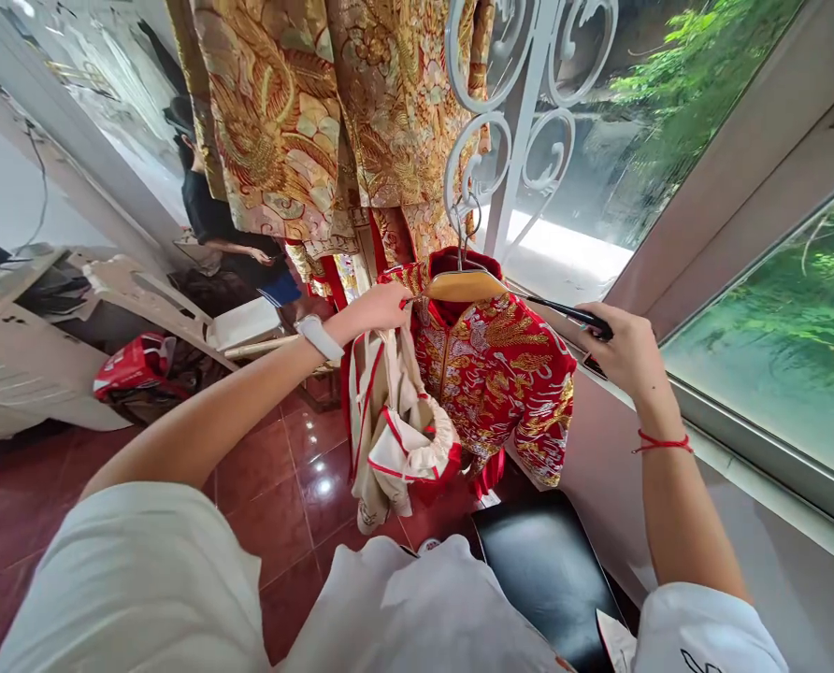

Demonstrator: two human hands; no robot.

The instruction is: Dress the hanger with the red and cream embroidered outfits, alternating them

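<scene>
Fingers of the left hand (pixel 381 304) are curled shut on a bunched cream cloth piece with red piping (pixel 395 430). It hangs from the fist across the left edge of the jacket. The knuckles sit just beside the left tip of a pale wooden hanger (pixel 463 285). The right hand (pixel 624 350) has its fingers wrapped together round a slim black rod (pixel 564 313). The rod's far end points at the hanger's right shoulder, but I cannot tell whether the two touch.

From the head view I count one hanger carrying one red jacket with gold embroidery (pixel 494 374). Its thin metal hook (pixel 464 229) is caught in a white wrought-iron scroll grille (pixel 522 140) in front of the window. The jacket's right sleeve edge hangs near the pale wall under the window sill (pixel 740 439), so that side is tight. Its hem ends just above one black padded stool (pixel 550 570), which closes off the room below. To the left, the glossy red tiled floor (pixel 283 477) lies open.

One gold embroidered robe (pixel 305 121) hangs above and to the left, with its lower edge just over the left hand. There are two hands, with one white watch (pixel 319 336) on the left wrist and one red cord bracelet (pixel 662 441) on the right. One other person in a dark top (pixel 227 224) is at the back left, well apart from the hanger.
</scene>
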